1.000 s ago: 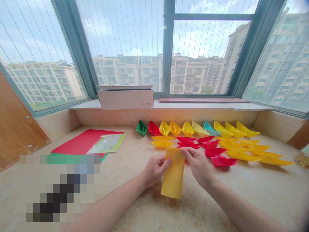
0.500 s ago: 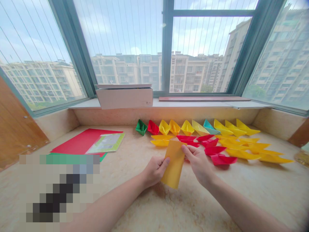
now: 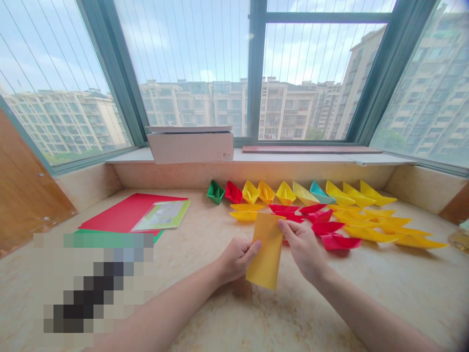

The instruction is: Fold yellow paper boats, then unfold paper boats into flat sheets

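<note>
Together two hands (image 3: 237, 256) hold one paper (image 3: 265, 260)

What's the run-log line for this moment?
left hand: holds yellow paper by left edge | right hand: pinches its top right corner | beyond: paper boats | far left: red sheet

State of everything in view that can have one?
Yellow paper: held in both hands
Left hand: gripping the paper's left side
Right hand: pinching its top right corner
Green boat: folded, set down
Blue boat: folded, set down
Red boats: folded
Yellow boats: folded
Red sheet: flat, partly covered
Packet: flat on the red sheet
White box: lid slightly raised
</note>
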Demonstrator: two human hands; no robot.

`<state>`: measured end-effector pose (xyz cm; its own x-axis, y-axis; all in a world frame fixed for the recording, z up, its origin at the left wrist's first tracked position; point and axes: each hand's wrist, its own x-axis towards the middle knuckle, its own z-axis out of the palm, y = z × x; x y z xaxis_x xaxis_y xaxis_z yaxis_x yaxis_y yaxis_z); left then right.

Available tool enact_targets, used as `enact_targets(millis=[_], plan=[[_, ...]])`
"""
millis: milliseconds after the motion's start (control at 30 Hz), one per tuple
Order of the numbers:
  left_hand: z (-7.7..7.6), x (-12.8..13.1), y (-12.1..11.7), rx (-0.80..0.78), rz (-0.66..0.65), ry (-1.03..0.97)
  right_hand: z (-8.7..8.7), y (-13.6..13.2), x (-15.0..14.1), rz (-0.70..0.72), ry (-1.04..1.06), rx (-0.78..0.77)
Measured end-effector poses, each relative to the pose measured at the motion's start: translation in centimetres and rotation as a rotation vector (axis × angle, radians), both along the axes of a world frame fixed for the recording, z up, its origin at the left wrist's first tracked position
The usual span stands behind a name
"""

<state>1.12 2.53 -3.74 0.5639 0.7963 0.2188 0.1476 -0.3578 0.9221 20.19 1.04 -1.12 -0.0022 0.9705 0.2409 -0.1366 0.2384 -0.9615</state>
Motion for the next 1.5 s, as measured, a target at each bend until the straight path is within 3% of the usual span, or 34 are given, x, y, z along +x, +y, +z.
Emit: enact_targets(millis=[533,833,1000,1200,1300,1500], plan=[[-0.3,-0.1,0.2,-0.033,0.021,0.037,-0.3,0.1,0.0,0.005,0.017,0.025],[-0.1,0.2,0.5,-0.110,0.196,-0.152,-0.7,0.1,-0.2,0.165,-0.173,-0.039],[0.1,0.3,0.4,-0.139,0.184,-0.184,-0.8,0.3,-0.2,0.121,-0.160,-0.068],[0.9,0.3,-0.6,-0.179,0.025,-0.059,-1.3,0.9,0.6,-0.009,-0.111,-0.044],[0.8,0.6,-0.9,-0.187,0.073,-0.033,-1.3,1.1,0.9,-0.026,-0.073,-0.057],[0.5,0.8,-0.3,-0.181,0.152,-0.090,-1.4,0.9,0.4,0.117,-0.158,-0.065]])
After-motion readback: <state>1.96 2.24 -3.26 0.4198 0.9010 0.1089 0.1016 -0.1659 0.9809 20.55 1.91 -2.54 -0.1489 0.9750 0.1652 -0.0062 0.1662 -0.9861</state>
